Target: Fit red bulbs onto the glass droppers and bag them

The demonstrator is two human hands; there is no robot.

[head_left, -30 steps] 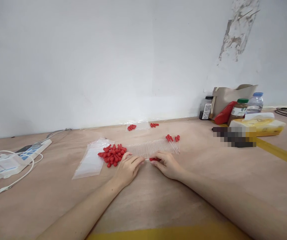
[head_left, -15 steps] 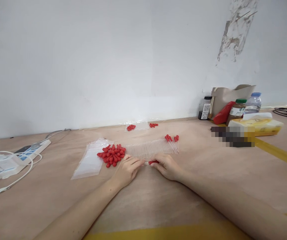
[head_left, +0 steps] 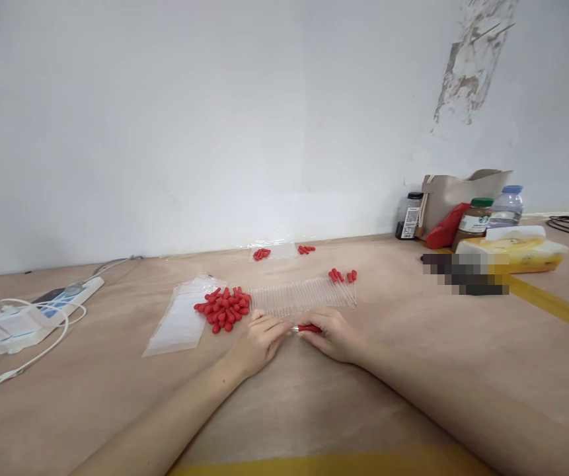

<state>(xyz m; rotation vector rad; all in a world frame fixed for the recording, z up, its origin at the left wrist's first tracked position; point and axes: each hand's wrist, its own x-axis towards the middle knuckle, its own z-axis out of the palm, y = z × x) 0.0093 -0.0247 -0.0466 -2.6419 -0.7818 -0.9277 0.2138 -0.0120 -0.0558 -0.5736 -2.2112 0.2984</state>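
Observation:
My left hand (head_left: 263, 337) is closed on a clear dropper tube (head_left: 295, 328), its short visible end pointing right. Opposite it, my right hand (head_left: 332, 336) pinches a red rubber bulb (head_left: 308, 328) that meets this end; how far the tube sits inside cannot be made out. Just beyond the hands lies a row of clear dropper tubes (head_left: 289, 295). At the row's right end, several tubes carry red bulbs (head_left: 336, 275). A heap of loose red bulbs (head_left: 222, 308) lies left of the row, against a stack of clear plastic bags (head_left: 175, 324).
By the wall lies a clear bag (head_left: 283, 250) with red bulbs at both its ends. A power strip (head_left: 41, 317) with white cables is at left. At right stand a tissue pack (head_left: 512, 251), a jar (head_left: 475, 221), a water bottle (head_left: 508, 205) and a beige bag (head_left: 455, 195).
The red bulb and the tube end have come together between my hands, and the right hand's grip has shifted slightly. The whole view has moved a little.

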